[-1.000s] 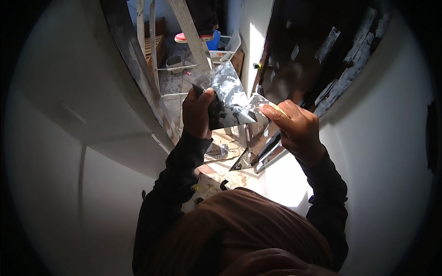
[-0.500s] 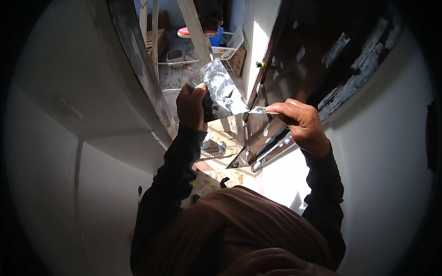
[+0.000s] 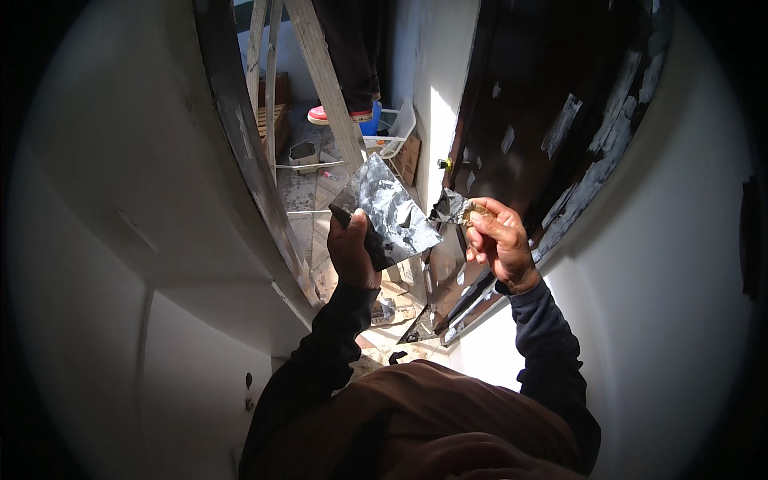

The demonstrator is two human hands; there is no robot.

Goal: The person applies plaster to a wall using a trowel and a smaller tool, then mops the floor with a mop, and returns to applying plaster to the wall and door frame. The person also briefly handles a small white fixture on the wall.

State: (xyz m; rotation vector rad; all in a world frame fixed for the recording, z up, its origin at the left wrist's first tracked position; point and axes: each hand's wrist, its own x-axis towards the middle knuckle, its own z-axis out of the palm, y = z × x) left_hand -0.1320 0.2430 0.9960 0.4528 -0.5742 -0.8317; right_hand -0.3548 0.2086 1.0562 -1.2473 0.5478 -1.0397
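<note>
My left hand (image 3: 356, 250) grips a flat square board (image 3: 382, 206) by its near left side, thumb on top. Grey-white paste smears cover the board's face, with a darker lump near the right part. Just right of the board, my right hand (image 3: 504, 244) pinches a small putty knife (image 3: 454, 206). Its blade carries grey and dark paste and is close to the board's right corner; I cannot tell whether they touch. Beyond my right hand stands a dark brown door (image 3: 528, 104) with patches and long streaks of whitish filler.
A dark door frame (image 3: 240, 120) rises on the left, beside a pale wall (image 3: 104, 160). Through the doorway are a wooden ladder (image 3: 320, 72), a person's red shoe (image 3: 340, 116) on it, a bucket (image 3: 304, 155) and a white chair (image 3: 396, 132). Cardboard (image 3: 392, 310) lies on the floor below.
The putty knife has turned over, now showing its paste-covered blade upright beside the board instead of edge-on at its corner. Both hands sit lower in view, and the view has shifted upward.
</note>
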